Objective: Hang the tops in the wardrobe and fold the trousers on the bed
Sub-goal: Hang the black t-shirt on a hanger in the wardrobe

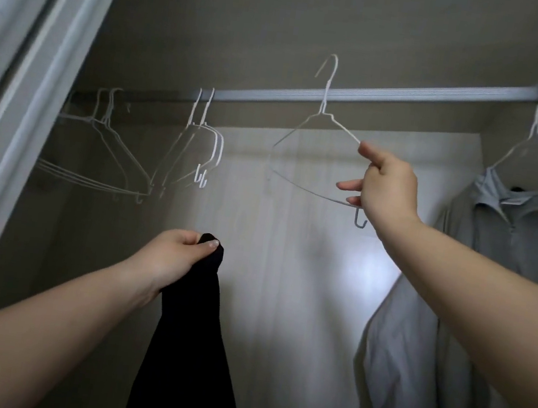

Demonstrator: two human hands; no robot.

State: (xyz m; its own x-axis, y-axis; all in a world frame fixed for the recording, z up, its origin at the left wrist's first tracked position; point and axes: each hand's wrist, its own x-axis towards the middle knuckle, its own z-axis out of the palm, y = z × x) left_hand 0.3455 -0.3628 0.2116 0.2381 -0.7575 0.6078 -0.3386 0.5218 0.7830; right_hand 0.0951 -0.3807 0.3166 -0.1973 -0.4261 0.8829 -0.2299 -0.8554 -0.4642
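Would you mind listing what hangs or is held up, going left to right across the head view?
Empty hangers on the rail → black garment in the left hand → white hanger held by the right hand → grey shirt.

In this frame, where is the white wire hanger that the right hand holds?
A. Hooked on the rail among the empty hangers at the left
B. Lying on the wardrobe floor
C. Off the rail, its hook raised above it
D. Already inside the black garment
C: the right hand holds the white wire hanger by its right end, and its hook stands clear above the rail, while the left hand grips the black garment lower down.

Home wardrobe: rail (373, 92), wire hangers (108, 153), hung shirt (515, 238).
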